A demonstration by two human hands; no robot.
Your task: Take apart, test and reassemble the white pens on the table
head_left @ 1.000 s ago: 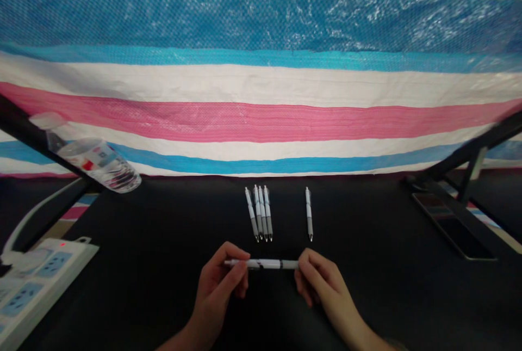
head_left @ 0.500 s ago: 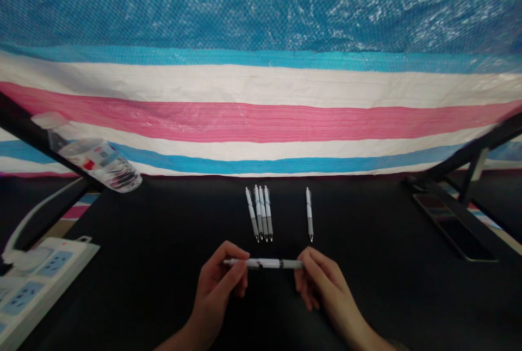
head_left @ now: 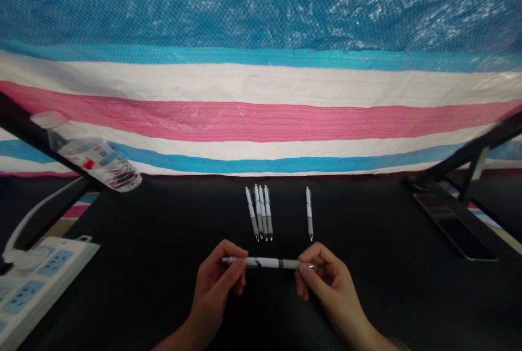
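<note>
A white pen with a grey grip lies level between my two hands, just above the black table. My left hand pinches its push-button end between thumb and fingers. At the other end, my right hand has thumb and forefinger closed on the grey grip near the silver tip, which shows between them. Beyond the hands, several matching pens lie side by side with their tips toward me. One more pen rests apart, to their right.
On the left are a white power strip with a plugged-in cable and a tilted clear water bottle. A dark phone lies at the right beside a black stand leg. A striped plastic sheet hangs behind the black table.
My right thumb and fingers have shifted on the pen's tip end, so the silver tip now shows. My left hand keeps its pinch, almost unmoved.
</note>
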